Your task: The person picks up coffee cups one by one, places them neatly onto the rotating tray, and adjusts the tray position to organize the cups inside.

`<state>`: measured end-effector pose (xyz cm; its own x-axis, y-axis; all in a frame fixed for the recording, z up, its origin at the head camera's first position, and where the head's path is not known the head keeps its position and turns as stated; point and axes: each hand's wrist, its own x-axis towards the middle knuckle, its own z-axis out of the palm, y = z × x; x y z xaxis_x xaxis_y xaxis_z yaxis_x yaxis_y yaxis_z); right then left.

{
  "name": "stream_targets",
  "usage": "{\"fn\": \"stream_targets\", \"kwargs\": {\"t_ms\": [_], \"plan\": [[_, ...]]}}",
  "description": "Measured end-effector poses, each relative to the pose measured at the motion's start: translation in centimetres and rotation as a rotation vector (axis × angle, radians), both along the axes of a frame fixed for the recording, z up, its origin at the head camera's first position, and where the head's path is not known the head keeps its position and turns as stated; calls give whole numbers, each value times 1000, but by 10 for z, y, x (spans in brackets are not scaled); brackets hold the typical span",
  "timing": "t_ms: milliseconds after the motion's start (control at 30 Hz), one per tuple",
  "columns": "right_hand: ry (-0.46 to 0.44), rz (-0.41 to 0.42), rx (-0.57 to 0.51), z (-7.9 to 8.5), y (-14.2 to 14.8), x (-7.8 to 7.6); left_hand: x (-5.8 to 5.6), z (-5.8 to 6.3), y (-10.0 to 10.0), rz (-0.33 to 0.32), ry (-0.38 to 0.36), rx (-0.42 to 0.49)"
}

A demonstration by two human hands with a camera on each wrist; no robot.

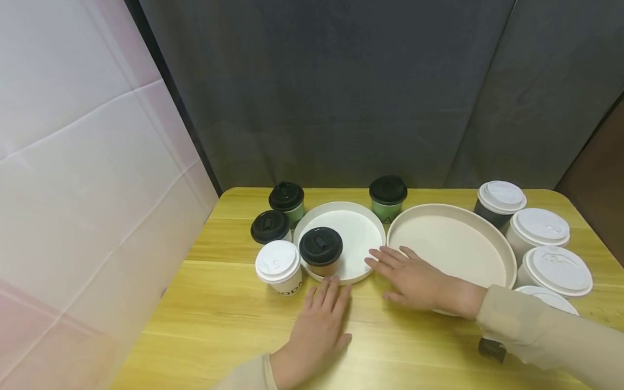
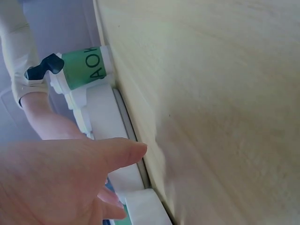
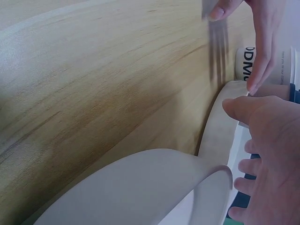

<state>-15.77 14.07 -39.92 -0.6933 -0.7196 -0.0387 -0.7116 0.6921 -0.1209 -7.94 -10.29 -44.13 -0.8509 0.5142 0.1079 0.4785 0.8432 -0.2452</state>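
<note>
My left hand [image 1: 319, 327] has its fingers stretched forward, with the tips at the front rim of a round white tray [image 1: 358, 233]. A paper cup with a black lid [image 1: 320, 246] stands in the left part of that tray, just beyond these fingertips. My right hand [image 1: 414, 279] reaches in from the right with spread fingers, its tips by the white tray's right rim. Neither hand holds anything. In the right wrist view the right thumb stands out near the white tray's outer wall [image 3: 222, 122]; whether it touches cannot be told.
A cream round tray [image 1: 450, 238] adjoins the white one. Left of the trays stand a white-lidded cup [image 1: 279, 268] and black-lidded cups [image 1: 270, 226]. Another black-lidded green cup [image 1: 388, 197] stands behind. Several white-lidded cups [image 1: 558, 270] line the right side. A dark curtain [image 1: 341, 97] hangs behind the table.
</note>
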Motion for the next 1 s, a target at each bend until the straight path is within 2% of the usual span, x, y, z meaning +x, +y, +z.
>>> {"fn": "stream_targets", "kwargs": {"t_ms": [467,800,1000], "plan": [[-4,6,-7,-2,0,1,3,4,-7,101,-23,-22],[-16,10,-10,-1,0,1,-2,-1,-11,143,30,-42],[-28,12,-24,-2,-1,2,-3,2,-11,171,-26,19]]}}
